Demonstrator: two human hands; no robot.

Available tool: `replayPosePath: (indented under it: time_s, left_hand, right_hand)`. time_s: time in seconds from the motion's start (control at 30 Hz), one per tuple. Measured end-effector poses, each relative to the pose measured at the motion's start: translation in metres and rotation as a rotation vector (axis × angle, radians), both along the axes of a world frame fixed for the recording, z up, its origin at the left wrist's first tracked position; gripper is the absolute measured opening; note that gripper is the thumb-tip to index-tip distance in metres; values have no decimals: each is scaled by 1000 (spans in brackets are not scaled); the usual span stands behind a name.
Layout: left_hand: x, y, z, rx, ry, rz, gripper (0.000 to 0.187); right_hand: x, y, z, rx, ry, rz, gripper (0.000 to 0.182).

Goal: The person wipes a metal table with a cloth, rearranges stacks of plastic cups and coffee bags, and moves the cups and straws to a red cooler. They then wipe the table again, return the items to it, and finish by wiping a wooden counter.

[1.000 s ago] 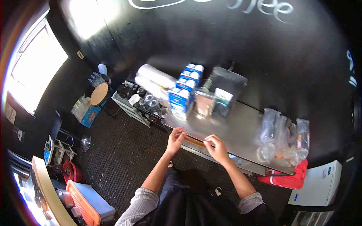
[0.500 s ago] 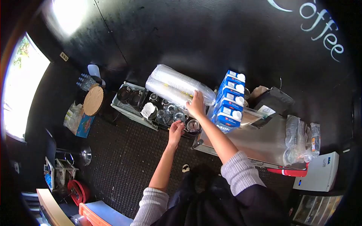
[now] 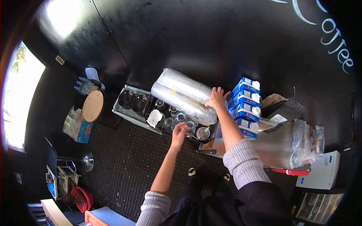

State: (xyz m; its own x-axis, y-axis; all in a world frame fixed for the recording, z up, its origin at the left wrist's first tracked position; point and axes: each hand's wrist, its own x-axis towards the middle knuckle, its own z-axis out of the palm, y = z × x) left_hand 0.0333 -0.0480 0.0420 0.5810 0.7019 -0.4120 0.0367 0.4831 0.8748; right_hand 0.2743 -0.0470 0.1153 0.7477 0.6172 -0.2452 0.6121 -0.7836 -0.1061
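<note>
My right hand [image 3: 216, 98] lies spread on the right end of the upper sleeve of stacked clear plastic cups [image 3: 184, 83], its fingers reaching past the sleeve's end toward the wall. A second wrapped sleeve of cups [image 3: 179, 101] lies alongside, nearer to me. Lower down, my left hand [image 3: 179, 135] has loosely bent fingers, with nothing seen in them. It is closest to a clear glass jar [image 3: 190, 127] among several glass vessels in a black crate. To its right sits a round metal-rimmed container [image 3: 203, 133], and to its left a crumpled white cloth [image 3: 154, 118].
Blue milk cartons [image 3: 247, 109] stand in a row on the steel counter [image 3: 277, 145], right of my right hand. Dark round pots [image 3: 126, 98] fill the crate's left side. More wrapped cups [image 3: 299, 139] lie farther right. A round wooden-topped stool [image 3: 93, 106] stands at left.
My right hand has slid to the right end of the cup sleeves and spread its fingers. My left hand stays near the glass jars. The camera view has shifted a little.
</note>
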Motion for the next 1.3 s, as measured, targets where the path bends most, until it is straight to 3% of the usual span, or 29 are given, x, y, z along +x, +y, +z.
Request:
replayPosePath:
  time_s: [0.1, 0.3, 0.4, 0.47, 0.53, 0.57, 0.67, 0.7, 0.83, 0.9, 0.93, 1.0, 1.07, 1.13, 1.3]
  left_hand:
    - [11, 3, 5, 15, -18, -22, 36]
    - [38, 3, 30, -63, -154, 80, 39]
    - [50, 6, 61, -127, -205, 75, 59]
    - [58, 9, 82, -202, -288, 93, 85]
    - [59, 9, 102, -277, -371, 96, 92]
    - [63, 1, 115, -361, -325, 216, 91]
    - [59, -14, 117, -216, -437, 112, 86]
    - [60, -26, 122, -178, -508, 247, 76]
    - [32, -72, 166, -208, -654, 313, 68]
    - [19, -93, 181, -219, -667, 368, 70]
    - [13, -107, 191, -221, -674, 385, 70]
    - [5, -138, 209, -167, -688, 429, 72]
    - [1, -171, 219, -117, -693, 468, 74]
    - [-1, -203, 226, -2, -707, 425, 76]
    - [-8, -275, 234, 43, -793, 421, 63]
  right_hand:
    - [-1, 4, 15, -95, 62, 32, 102]
    - [-13, 4, 62, -20, 163, 133, 107]
    - [-30, -1, 97, 34, 200, 166, 102]
    - [-43, -10, 112, 77, 199, 201, 94]
    - [-52, -24, 123, 133, 242, 246, 91]
    - [-57, -32, 128, 124, 242, 276, 90]
    - [-78, -61, 148, 169, 271, 355, 89]
    - [-84, -71, 150, 218, 266, 400, 90]
    - [-94, -125, 155, 357, 290, 493, 88]
    - [-91, -159, 146, 693, 801, 431, 79]
    - [-96, -185, 154, 694, 799, 452, 79]
    - [-104, -244, 166, 756, 1046, 83, 74]
    - [-94, -288, 141, 487, 1510, 157, 85]
    - [-111, -331, 153, 535, 1911, 199, 83]
    - [-125, -410, 165, 662, 2139, 196, 73]
